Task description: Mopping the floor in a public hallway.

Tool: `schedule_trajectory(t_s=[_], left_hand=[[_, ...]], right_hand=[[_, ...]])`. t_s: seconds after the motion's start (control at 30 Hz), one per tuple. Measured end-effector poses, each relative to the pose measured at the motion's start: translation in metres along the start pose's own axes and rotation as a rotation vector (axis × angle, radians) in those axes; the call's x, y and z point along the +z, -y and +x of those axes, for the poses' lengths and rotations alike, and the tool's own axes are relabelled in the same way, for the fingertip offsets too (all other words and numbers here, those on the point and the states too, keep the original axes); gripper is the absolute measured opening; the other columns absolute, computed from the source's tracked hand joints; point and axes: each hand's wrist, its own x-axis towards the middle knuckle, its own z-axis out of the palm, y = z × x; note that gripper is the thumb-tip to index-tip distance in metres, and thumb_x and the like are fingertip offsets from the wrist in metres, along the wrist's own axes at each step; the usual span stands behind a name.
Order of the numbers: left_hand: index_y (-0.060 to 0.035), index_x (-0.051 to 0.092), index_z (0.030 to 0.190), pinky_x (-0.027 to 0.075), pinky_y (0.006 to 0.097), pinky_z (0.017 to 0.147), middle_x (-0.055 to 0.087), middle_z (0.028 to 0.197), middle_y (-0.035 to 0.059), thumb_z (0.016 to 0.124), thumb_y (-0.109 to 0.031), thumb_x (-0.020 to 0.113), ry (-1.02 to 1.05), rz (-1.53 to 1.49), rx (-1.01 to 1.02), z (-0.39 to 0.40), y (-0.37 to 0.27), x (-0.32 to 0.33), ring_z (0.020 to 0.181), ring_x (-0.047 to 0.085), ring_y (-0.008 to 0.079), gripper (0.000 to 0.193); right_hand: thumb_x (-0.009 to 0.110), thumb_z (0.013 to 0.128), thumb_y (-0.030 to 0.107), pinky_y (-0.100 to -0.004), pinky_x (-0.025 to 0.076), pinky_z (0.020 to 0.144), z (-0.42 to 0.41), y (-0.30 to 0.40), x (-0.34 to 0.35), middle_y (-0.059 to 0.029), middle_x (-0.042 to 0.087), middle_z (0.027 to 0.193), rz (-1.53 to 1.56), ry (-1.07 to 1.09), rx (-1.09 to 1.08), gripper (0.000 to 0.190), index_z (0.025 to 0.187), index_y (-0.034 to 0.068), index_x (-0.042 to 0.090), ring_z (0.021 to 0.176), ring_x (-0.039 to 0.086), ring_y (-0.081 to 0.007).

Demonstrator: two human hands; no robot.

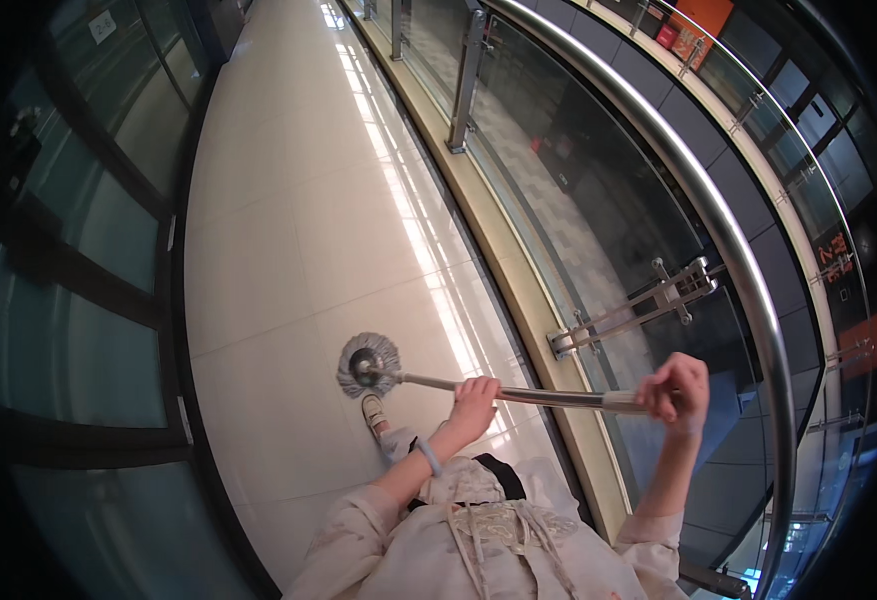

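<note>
A mop with a round grey string head rests on the tiled floor, just ahead of my shoe. Its metal handle runs from the head rightward across the front of my body. My left hand is closed around the middle of the handle, and a pale band circles that wrist. At the handle's light-coloured end grip is my right hand, raised with curled fingers; whether it grips the end or only touches it is unclear.
Glossy floor tiles stretch ahead. Dark-framed glass doors line the left side. Along the right run a stone curb, glass panels on metal posts and a curved steel handrail, with an open drop and another railing beyond.
</note>
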Motion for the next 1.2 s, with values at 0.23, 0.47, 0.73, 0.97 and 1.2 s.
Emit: schedule_trajectory(t_s=[0.23, 0.47, 0.73, 0.97, 1.2], left_hand=[[-0.0103, 0.044, 0.114, 0.028, 0.0467, 0.100, 0.045, 0.122, 0.0101, 0.064, -0.012, 0.072, 0.015, 0.080, -0.610, -0.142, 0.161, -0.006, 0.122, 0.037, 0.0293, 0.058], [-0.0110, 0.023, 0.135, 0.018, 0.0577, 0.103, 0.018, 0.144, 0.0179, 0.064, -0.026, 0.075, 0.107, 0.123, -0.969, -0.193, 0.178, 0.002, 0.135, 0.013, 0.0403, 0.090], [-0.0203, 0.020, 0.138, 0.023, 0.0546, 0.099, 0.034, 0.126, 0.0176, 0.067, -0.023, 0.074, 0.331, -0.173, -0.173, -0.056, 0.043, 0.025, 0.126, 0.029, 0.0403, 0.090], [-0.0160, 0.041, 0.119, 0.031, 0.0440, 0.093, 0.047, 0.109, 0.0070, 0.068, -0.005, 0.066, 0.269, -0.376, 0.107, -0.030, -0.006, 0.019, 0.112, 0.046, 0.0269, 0.058], [-0.0162, 0.046, 0.105, 0.032, 0.0450, 0.090, 0.050, 0.102, 0.0051, 0.069, -0.006, 0.062, 0.066, -0.236, -0.189, -0.132, 0.088, -0.028, 0.107, 0.048, 0.0252, 0.041]], right_hand=[[0.047, 0.095, 0.019, -0.0224, 0.036, 0.045, 0.010, -0.189, 0.086, -0.0060, 0.052, 0.053, 0.037, 0.371, 0.516, 0.031, 0.077, -0.003, 0.059, 0.039, 0.039, -0.0072], [0.048, 0.094, 0.016, -0.0206, 0.032, 0.044, -0.012, -0.197, 0.125, -0.0050, 0.054, 0.056, -0.070, 0.445, 0.563, 0.028, 0.079, -0.003, 0.062, 0.043, 0.039, -0.0059], [0.046, 0.094, 0.021, -0.0216, 0.030, 0.033, 0.003, -0.023, 0.019, -0.0122, 0.058, 0.057, -0.261, 0.041, 0.104, 0.034, 0.068, 0.001, 0.049, 0.034, 0.043, -0.0101], [0.037, 0.099, 0.029, -0.0206, 0.035, 0.041, -0.021, 0.028, -0.018, 0.0034, 0.030, 0.039, -0.204, 0.040, -0.207, 0.031, 0.082, 0.006, 0.050, 0.031, 0.029, -0.0052], [0.042, 0.096, 0.030, -0.0269, 0.040, 0.053, -0.025, -0.053, 0.103, 0.0029, 0.032, 0.040, 0.019, 0.165, 0.080, 0.030, 0.080, 0.006, 0.049, 0.033, 0.029, -0.0081]])
